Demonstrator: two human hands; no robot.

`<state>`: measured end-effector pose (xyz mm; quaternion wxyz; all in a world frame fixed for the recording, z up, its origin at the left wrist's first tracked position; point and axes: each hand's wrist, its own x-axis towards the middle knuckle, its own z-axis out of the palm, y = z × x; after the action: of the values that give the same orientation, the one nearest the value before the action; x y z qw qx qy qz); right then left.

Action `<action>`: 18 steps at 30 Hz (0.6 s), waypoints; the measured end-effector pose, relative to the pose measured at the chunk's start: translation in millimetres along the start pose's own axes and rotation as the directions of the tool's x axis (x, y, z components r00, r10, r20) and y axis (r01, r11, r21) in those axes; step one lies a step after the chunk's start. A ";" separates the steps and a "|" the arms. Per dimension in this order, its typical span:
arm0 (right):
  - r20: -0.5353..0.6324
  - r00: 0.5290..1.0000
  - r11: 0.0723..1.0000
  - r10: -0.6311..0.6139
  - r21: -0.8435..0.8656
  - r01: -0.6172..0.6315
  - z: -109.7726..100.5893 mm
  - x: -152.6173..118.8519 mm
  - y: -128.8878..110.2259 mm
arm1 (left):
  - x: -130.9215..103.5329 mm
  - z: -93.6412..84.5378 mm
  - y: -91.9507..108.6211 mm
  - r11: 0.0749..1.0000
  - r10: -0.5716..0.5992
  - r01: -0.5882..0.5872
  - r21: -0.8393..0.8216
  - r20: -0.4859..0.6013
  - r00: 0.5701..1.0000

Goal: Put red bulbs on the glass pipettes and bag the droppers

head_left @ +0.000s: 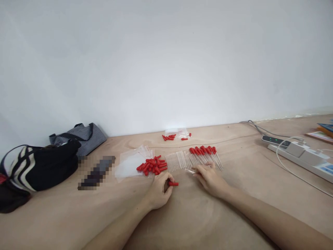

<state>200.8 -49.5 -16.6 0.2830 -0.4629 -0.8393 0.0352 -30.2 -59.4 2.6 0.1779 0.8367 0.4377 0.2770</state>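
Note:
My left hand [160, 191] pinches a red rubber dropper bulb [174, 183], its narrow end pointing right. Opposite it, my right hand [209, 178] is closed on a clear glass dropper tube [190, 171], whose end sticks out to the left. The bulb and the tube are apart. Just beyond my left hand lies a pile of loose red bulbs [152, 165], partly on clear zip bags [132, 163]. Bare glass tubes [177, 161] lie in a row in the middle. To their right, several droppers with red bulbs fitted [204, 151] lie side by side, partly hidden by my right hand.
Farther back are more red bulbs [169, 137] beside a small clear bag [179, 132]. A pixelated dark object [97, 172], a black bag [56, 168] and a striped bag [85, 137] are on the left. At right lies a white power strip [307, 159] with cables.

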 end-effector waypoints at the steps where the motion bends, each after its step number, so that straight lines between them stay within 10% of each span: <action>1: 0.007 1.000 1.000 -0.025 -0.004 0.025 1.3 -0.5 -1.7 | -0.4 -0.5 -0.1 1.000 -0.007 0.007 0.017 -0.007 1.000; 18: -0.015 0.995 0.977 -0.099 0.187 0.100 7.2 0.3 -15.5 | 10.1 16.1 -0.1 0.998 -0.031 0.035 0.056 -0.076 0.997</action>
<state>185.3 -56.7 -17.5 0.3292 -0.3919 -0.8534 0.0985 -15.6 -51.8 -7.0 0.1419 0.8232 0.4655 0.2923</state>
